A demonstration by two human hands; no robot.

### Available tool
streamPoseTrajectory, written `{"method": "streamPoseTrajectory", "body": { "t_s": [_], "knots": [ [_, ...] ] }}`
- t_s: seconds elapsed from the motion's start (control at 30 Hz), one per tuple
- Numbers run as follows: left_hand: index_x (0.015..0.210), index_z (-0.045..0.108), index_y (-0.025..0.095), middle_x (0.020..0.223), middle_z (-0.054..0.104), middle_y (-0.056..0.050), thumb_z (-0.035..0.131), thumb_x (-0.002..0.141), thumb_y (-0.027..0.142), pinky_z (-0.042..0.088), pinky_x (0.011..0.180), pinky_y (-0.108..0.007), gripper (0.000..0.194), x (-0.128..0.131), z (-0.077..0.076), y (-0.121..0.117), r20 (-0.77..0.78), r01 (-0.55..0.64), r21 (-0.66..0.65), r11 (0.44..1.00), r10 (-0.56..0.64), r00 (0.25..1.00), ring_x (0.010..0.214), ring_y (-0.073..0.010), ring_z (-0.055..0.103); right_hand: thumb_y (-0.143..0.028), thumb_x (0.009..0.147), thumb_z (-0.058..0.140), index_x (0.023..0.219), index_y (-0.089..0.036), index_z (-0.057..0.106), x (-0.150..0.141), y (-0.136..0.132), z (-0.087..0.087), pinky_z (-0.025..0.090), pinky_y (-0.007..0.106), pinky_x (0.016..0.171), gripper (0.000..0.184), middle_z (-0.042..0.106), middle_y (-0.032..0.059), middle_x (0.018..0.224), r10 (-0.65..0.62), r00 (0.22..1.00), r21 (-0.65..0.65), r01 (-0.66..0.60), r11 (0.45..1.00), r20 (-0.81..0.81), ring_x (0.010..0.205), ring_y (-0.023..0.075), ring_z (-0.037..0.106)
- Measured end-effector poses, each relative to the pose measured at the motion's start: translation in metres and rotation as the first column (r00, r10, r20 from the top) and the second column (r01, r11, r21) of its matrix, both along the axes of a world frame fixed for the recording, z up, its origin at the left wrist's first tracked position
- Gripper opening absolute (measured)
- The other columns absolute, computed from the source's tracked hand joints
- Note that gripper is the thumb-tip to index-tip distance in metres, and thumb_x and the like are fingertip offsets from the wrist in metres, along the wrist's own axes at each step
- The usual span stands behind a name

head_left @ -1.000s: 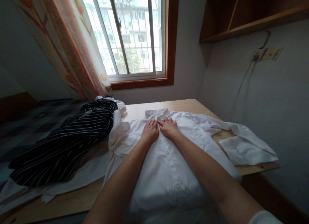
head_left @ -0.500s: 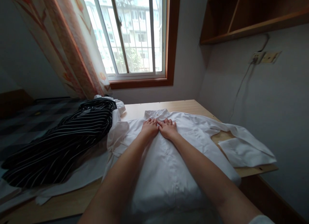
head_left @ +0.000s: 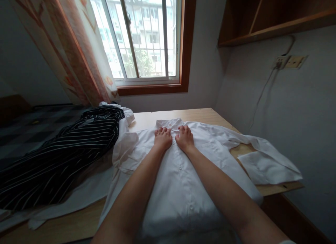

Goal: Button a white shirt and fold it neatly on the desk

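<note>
A white button-up shirt [head_left: 174, 188] lies front side up, its collar at the far end and its button placket running down towards me. My left hand [head_left: 163, 137] rests palm down on the upper chest, left of the placket and just below the collar. On the other side of the placket, my right hand [head_left: 185, 137] presses on the cloth with its fingers pointing away from me. Both hands are open and hold nothing. One sleeve reaches out to the right, past the board's edge; the left one is bunched.
A wooden board [head_left: 199, 113] lies under the shirt. To the left, a black garment with white stripes [head_left: 78, 146] is heaped over white cloth beside a checked bed cover [head_left: 28, 132]. A window [head_left: 147, 44], curtain [head_left: 76, 44], shelf [head_left: 262, 34] and wall socket [head_left: 282, 62] surround the work area.
My hands, nearly touching before, have moved slightly apart, with the right shifting a little to the right. The shirt lies almost as before, and the view has shifted slightly.
</note>
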State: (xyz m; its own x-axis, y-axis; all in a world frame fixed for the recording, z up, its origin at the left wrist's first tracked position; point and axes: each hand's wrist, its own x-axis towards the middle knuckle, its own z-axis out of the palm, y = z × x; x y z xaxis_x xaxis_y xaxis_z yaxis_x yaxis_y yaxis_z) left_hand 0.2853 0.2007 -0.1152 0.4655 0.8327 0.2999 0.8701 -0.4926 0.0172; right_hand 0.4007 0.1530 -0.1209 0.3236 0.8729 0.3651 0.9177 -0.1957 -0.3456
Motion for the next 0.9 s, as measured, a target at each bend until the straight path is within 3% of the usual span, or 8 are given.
{"method": "streamPoseTrajectory", "body": {
  "t_s": [0.13,0.23,0.3,0.4,0.5,0.63,0.8,0.9],
  "knots": [
    [0.144,0.046,0.022,0.157,0.036,-0.008,0.033,0.095,0.031,0.014,0.12,-0.049,0.052,-0.002,-0.003,0.005,0.028,-0.048,-0.134,0.99,0.053,0.998,0.147,-0.0266,0.025,-0.029,0.096,0.038,0.142,-0.02,0.046,0.0,0.005,-0.005,0.022,0.043,0.115,0.048,0.04,0.0096,0.152,0.106,0.994,-0.133,-0.104,0.986,0.005,0.141,0.0243,0.03],
    [0.147,0.042,0.029,0.159,0.03,-0.007,0.031,0.095,0.033,0.013,0.119,-0.055,0.053,-0.002,-0.003,0.009,0.036,-0.089,-0.246,0.965,0.101,0.994,0.148,-0.0271,0.023,-0.031,0.098,0.032,0.143,-0.022,0.046,-0.002,0.007,-0.007,0.015,0.048,0.117,0.048,0.038,0.0071,0.155,0.136,0.991,-0.221,-0.133,0.966,-0.003,0.143,0.023,0.028],
    [0.146,0.043,0.031,0.16,0.028,-0.007,0.032,0.095,0.033,0.01,0.119,-0.057,0.052,-0.004,-0.002,0.012,0.047,-0.096,-0.269,0.958,0.112,0.993,0.149,-0.027,0.02,-0.031,0.097,0.032,0.142,-0.023,0.047,-0.002,0.008,-0.004,0.018,0.047,0.116,0.048,0.04,0.0072,0.154,0.138,0.99,-0.218,-0.132,0.967,0.013,0.142,0.023,0.031],
    [0.145,0.044,0.029,0.158,0.032,-0.007,0.037,0.093,0.033,0.01,0.119,-0.056,0.052,-0.008,0.002,0.016,0.087,-0.079,-0.274,0.958,0.106,0.991,0.148,-0.0262,0.022,-0.032,0.096,0.033,0.132,-0.023,0.056,0.001,0.013,0.009,0.032,0.044,0.108,0.044,0.054,0.009,0.142,0.132,0.99,-0.213,-0.121,0.97,0.039,0.13,0.0246,0.047],
    [0.142,0.047,0.021,0.149,0.047,-0.01,0.044,0.091,0.033,0.023,0.118,-0.047,0.052,-0.014,0.006,0.02,0.175,-0.079,-0.245,0.966,0.124,0.977,0.141,-0.0247,0.038,-0.033,0.096,0.032,0.125,-0.023,0.06,0.004,0.02,0.024,0.044,0.04,0.094,0.042,0.064,0.0096,0.126,0.118,0.993,-0.264,-0.109,0.958,0.017,0.113,0.0253,0.059],
    [0.123,0.062,0.019,0.126,0.066,-0.009,0.034,0.098,0.032,0.04,0.104,-0.036,0.04,-0.018,0.006,0.024,0.283,-0.132,-0.175,0.976,0.178,0.942,0.12,-0.0227,0.057,-0.034,0.095,0.032,0.12,-0.022,0.065,0.002,0.028,0.029,0.046,0.04,0.088,0.043,0.063,0.0122,0.126,0.137,0.989,-0.267,-0.117,0.957,0.059,0.11,0.0286,0.06],
    [0.122,0.063,0.014,0.132,0.06,-0.014,0.037,0.098,0.032,0.037,0.107,-0.038,0.039,-0.015,0.003,0.023,0.319,-0.229,-0.059,0.972,0.236,0.918,0.126,-0.0265,0.05,-0.033,0.094,0.035,0.12,-0.017,0.067,-0.007,0.031,0.02,0.046,0.043,0.089,0.044,0.056,0.0175,0.134,0.139,0.98,-0.224,-0.106,0.969,0.14,0.112,0.0314,0.056],
    [0.113,0.068,0.015,0.129,0.063,-0.012,0.03,0.101,0.033,0.038,0.106,-0.036,0.044,-0.014,0.006,0.022,0.328,-0.242,-0.044,0.969,0.243,0.913,0.123,-0.0254,0.052,-0.035,0.094,0.036,0.118,-0.018,0.068,-0.006,0.032,0.022,0.045,0.043,0.09,0.044,0.056,0.0167,0.134,0.142,0.977,-0.233,-0.103,0.967,0.161,0.112,0.0311,0.055]
  ]
}}
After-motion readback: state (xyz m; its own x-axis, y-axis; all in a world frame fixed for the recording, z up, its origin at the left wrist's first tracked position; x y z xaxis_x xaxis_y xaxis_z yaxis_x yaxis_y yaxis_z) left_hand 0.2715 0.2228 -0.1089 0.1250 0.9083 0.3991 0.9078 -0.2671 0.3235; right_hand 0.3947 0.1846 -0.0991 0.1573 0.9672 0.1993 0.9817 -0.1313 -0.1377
